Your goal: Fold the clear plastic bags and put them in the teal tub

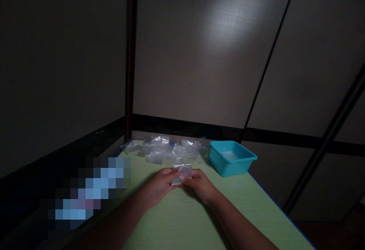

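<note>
Between my two hands is a small clear plastic bag (186, 171), folded or flattened into a rough square. My left hand (163, 181) grips its left side, thumb on top. On the right side, my right hand (201, 184) pinches it with thumb and fingers. Just beyond them lies a spread of crumpled clear plastic bags (159, 153) at the table's far end. A turquoise plastic basin (232, 162) stands to the right of the bags, with something pale and flat inside it that I cannot make out clearly.
The pale green table (165, 223) has a blue edge and narrows toward the far side. Dark panelled walls (194, 64) rise close behind it and on the left. A blurred-out bluish patch (97, 189) covers an area at the table's left.
</note>
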Motion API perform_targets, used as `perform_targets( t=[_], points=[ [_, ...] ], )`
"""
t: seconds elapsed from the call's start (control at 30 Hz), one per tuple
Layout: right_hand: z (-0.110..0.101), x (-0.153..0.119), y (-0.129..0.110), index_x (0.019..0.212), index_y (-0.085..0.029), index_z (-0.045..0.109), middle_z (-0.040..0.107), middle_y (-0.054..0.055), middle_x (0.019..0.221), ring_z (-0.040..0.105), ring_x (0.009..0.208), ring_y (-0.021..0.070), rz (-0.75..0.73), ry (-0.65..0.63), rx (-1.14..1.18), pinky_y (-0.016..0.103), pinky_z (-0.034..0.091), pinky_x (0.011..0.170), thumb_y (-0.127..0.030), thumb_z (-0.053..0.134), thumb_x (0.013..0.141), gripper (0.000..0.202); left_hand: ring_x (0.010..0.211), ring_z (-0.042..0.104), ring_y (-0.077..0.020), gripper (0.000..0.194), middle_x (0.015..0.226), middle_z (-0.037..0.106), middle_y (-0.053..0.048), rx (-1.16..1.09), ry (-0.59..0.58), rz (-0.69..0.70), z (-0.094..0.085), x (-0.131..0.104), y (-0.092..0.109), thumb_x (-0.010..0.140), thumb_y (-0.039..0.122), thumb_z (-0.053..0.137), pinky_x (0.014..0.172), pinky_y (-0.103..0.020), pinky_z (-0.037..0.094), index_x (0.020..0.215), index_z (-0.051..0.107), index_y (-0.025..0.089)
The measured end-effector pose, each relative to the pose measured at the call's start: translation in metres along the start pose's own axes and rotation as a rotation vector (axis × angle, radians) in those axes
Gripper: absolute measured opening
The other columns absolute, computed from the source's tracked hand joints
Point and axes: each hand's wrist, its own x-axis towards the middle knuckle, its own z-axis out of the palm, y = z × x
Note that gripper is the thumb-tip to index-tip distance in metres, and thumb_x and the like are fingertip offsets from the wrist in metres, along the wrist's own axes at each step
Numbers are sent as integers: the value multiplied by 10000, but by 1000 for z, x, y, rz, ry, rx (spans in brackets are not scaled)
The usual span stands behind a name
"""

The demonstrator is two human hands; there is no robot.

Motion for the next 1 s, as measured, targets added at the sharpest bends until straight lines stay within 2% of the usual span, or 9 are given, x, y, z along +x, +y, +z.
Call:
perform_targets(
  t=[0.2,0.43,0.63,0.73,0.87,1.0],
  points=[
    [-4,2,6,734,-102,671,614,28,638,511,554,101,29,50,-31,251,406,620,-419,677,649,328,842,614,-212,254,895,668,-95,-54,57,-5,-6,5,-4,728,319,654,818,-361,438,898,633,132],
    [-9,3,12,698,-83,656,601,31,596,499,523,94,83,58,-93,243,405,586,-442,687,628,366,800,617,-230,379,921,659,-127,-4,22,23,-2,3,4,741,349,628,690,-338,468,1036,606,113],
    [-8,3,3,745,-89,664,630,49,650,555,561,113,80,83,-64,266,451,612,-442,704,607,380,882,606,-230,380,990,645,-116,-9,33,13,-8,3,4,762,407,587,760,-342,455,1044,594,153],
    [-13,1,-8,783,-99,661,642,60,697,589,603,138,23,111,-63,294,478,631,-458,690,620,395,921,595,-225,396,1035,631,-112,30,98,-14,-15,7,5,772,473,542,813,-349,433,1021,588,169],
    [-26,-3,-26,797,-113,656,658,67,722,619,643,171,-83,210,-145,332,504,658,-463,664,651,379,986,566,-234,535,1161,570,-110,128,98,-70,-20,9,11,781,607,406,850,-361,402,1067,575,187],
    [-48,-8,-43,791,-142,666,630,109,993,598,888,253,-239,402,-318,369,522,697,-465,637,671,346,987,562,-228,598,1195,551,-102,154,48,-83,-18,7,18,789,652,311,853,-356,389,1067,576,194]
  ],
)
